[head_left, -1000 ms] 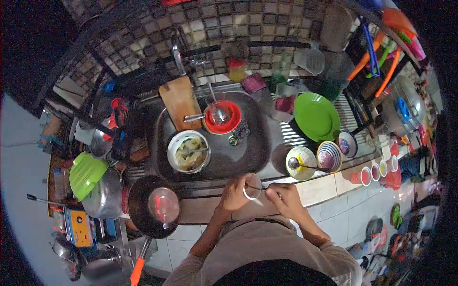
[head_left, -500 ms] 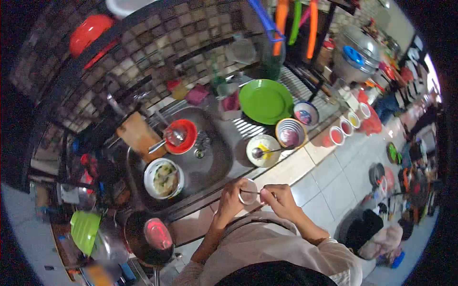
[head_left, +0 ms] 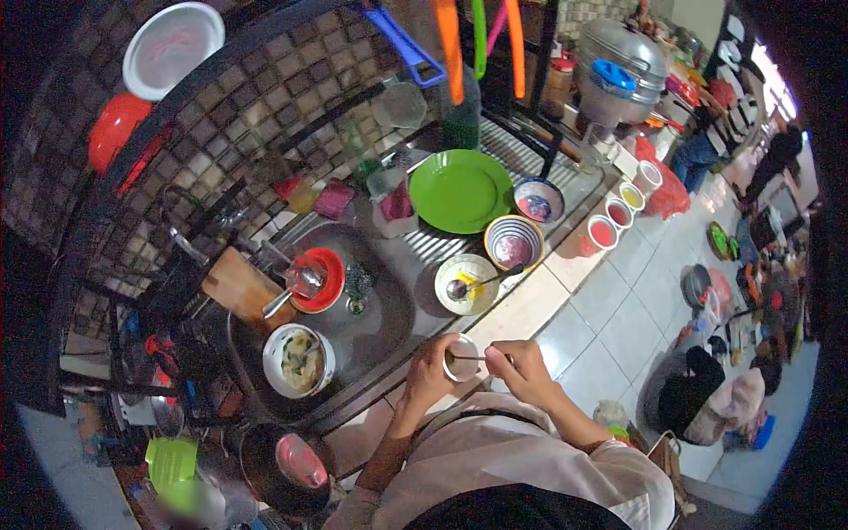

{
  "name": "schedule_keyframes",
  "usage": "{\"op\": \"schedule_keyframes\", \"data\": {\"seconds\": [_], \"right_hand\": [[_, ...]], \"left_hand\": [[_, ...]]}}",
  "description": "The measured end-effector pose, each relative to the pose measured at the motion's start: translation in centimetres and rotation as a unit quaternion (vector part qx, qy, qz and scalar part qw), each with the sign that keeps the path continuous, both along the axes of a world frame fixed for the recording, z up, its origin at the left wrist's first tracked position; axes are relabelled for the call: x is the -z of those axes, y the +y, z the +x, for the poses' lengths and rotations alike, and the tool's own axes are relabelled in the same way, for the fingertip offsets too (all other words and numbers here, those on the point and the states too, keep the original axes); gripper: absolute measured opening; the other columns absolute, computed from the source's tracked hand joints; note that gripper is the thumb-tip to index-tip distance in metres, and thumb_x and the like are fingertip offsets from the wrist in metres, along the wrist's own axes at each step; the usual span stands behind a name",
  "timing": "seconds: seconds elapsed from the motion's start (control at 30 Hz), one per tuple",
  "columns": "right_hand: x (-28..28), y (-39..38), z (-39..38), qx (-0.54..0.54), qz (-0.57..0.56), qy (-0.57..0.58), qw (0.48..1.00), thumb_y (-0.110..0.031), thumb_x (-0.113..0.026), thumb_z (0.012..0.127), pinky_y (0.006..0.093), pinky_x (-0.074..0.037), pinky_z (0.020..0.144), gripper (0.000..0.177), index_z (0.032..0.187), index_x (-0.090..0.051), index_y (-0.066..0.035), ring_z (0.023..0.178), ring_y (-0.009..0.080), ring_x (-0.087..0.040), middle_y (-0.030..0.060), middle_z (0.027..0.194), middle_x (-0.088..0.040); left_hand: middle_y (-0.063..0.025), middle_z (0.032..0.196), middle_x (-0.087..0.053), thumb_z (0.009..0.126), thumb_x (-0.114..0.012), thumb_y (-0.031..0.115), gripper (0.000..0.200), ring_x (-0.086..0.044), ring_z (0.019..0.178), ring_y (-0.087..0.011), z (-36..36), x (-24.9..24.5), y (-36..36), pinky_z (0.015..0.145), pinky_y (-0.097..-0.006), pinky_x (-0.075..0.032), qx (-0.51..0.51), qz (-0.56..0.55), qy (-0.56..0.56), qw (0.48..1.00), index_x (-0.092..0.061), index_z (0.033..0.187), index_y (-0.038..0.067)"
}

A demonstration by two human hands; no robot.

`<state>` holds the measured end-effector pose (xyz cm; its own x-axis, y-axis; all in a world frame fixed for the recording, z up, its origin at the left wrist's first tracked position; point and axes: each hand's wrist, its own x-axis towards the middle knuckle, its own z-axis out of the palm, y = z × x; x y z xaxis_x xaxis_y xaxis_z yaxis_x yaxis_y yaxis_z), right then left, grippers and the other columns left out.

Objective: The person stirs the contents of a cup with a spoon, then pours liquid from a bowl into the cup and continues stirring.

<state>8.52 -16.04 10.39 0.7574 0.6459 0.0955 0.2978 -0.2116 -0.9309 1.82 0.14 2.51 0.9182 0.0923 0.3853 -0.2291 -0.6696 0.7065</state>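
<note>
My left hand (head_left: 427, 375) is wrapped round a small white cup (head_left: 465, 371) in front of my body, its mouth facing up. My right hand (head_left: 526, 373) pinches the thin handle of a spoon (head_left: 473, 358), whose far end is inside the cup. What lies at the cup's bottom is hard to make out. Just beyond, on the counter edge, a pale bowl (head_left: 451, 303) holds a spoon and some yellow stuff. Beside it are a striped bowl (head_left: 491, 231) with pinkish contents and a blue-rimmed bowl (head_left: 556, 208).
A green plate (head_left: 459, 190) lies on the drainer. The sink (head_left: 380, 331) holds a red bowl (head_left: 337, 291), a white tub (head_left: 272, 369) of food scraps and a cutting board (head_left: 237, 281). Several cups of coloured liquid (head_left: 603, 233) line the counter edge. A pan (head_left: 256, 468) stands lower left.
The camera view has turned a little, so the sink and counter things sit further left. Both hands keep the cup and spoon in nearly the same pose.
</note>
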Motion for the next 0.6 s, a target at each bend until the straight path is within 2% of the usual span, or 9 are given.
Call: {"op": "schedule_keyframes", "data": {"seconds": [0.03,0.1,0.2,0.27,0.4,0.47,0.5,0.6], "right_hand": [[0.1,0.6,0.2,-0.015,0.001,-0.028,0.999,-0.021,-0.040,0.087,0.0266,-0.036,0.043,0.037,0.058,-0.050,0.000,0.043,0.0131,-0.045,0.0072,0.048,-0.048],[-0.1,1.4,0.5,-0.035,0.011,-0.015,0.999,-0.020,-0.041,0.087,0.0268,-0.036,0.043,0.036,0.058,-0.050,0.000,0.043,0.0138,-0.045,0.0077,0.049,-0.048],[0.5,2.4,0.7,-0.061,0.012,-0.013,0.998,-0.020,-0.041,0.086,0.0276,-0.036,0.044,0.036,0.058,-0.050,0.000,0.044,0.0148,-0.046,0.0081,0.049,-0.047],[0.5,3.2,0.8,-0.095,0.008,-0.087,0.992,-0.021,-0.041,0.086,0.0277,-0.036,0.044,0.036,0.058,-0.050,0.000,0.044,0.0151,-0.046,0.0081,0.048,-0.047],[0.0,4.9,0.6,-0.102,0.031,-0.034,0.994,-0.022,-0.041,0.086,0.0280,-0.036,0.044,0.036,0.058,-0.051,-0.001,0.043,0.0168,-0.045,0.0074,0.048,-0.046],[0.1,5.8,1.1,-0.132,0.019,-0.053,0.990,-0.022,-0.041,0.086,0.0277,-0.036,0.044,0.036,0.059,-0.051,-0.001,0.044,0.0171,-0.046,0.0071,0.048,-0.046],[-0.1,6.4,1.2,-0.166,0.026,-0.079,0.983,-0.021,-0.042,0.086,0.0276,-0.036,0.044,0.035,0.058,-0.051,-0.001,0.044,0.0169,-0.046,0.0068,0.048,-0.046],[-0.4,7.6,1.2,-0.248,0.035,-0.099,0.963,-0.018,-0.044,0.085,0.0276,-0.036,0.044,0.031,0.059,-0.050,-0.001,0.045,0.0171,-0.046,0.0063,0.050,-0.046]], "left_hand": [[-0.0122,0.091,-0.055,0.054,-0.077,0.020,0.068,-0.053,0.082,-0.0298,-0.3,0.1,0.1,0.071,-0.0381,-0.042,-0.023,-0.002,0.023,0.999,-0.041,0.110,0.008],[-0.0122,0.090,-0.054,0.053,-0.078,0.025,0.069,-0.053,0.083,-0.0291,-0.8,0.6,0.4,0.071,-0.0372,-0.043,-0.065,-0.005,0.058,0.996,-0.041,0.109,0.007],[-0.0119,0.089,-0.054,0.052,-0.079,0.024,0.070,-0.053,0.082,-0.0290,-1.4,1.9,0.6,0.071,-0.0368,-0.043,-0.114,-0.040,0.004,0.993,-0.041,0.108,0.007],[-0.0125,0.089,-0.054,0.051,-0.079,0.024,0.070,-0.053,0.082,-0.0294,-2.1,1.8,0.7,0.071,-0.0373,-0.043,-0.134,-0.052,-0.001,0.990,-0.041,0.107,0.006],[-0.0140,0.092,-0.054,0.052,-0.079,0.028,0.069,-0.053,0.083,-0.0303,-3.0,0.9,2.0,0.071,-0.0380,-0.043,-0.172,-0.021,-0.005,0.985,-0.042,0.106,0.006],[-0.0140,0.092,-0.054,0.053,-0.078,0.032,0.070,-0.053,0.082,-0.0311,-3.8,1.4,2.4,0.072,-0.0389,-0.042,-0.231,-0.007,0.020,0.973,-0.042,0.107,0.006],[-0.0145,0.093,-0.054,0.053,-0.077,0.034,0.073,-0.052,0.085,-0.0321,-3.8,1.4,2.7,0.073,-0.0401,-0.042,-0.233,-0.045,0.036,0.971,-0.040,0.109,0.006],[-0.0152,0.097,-0.052,0.051,-0.078,0.035,0.077,-0.051,0.088,-0.0327,-4.7,2.1,2.7,0.075,-0.0407,-0.041,-0.303,-0.031,0.011,0.952,-0.039,0.111,0.006]]}}
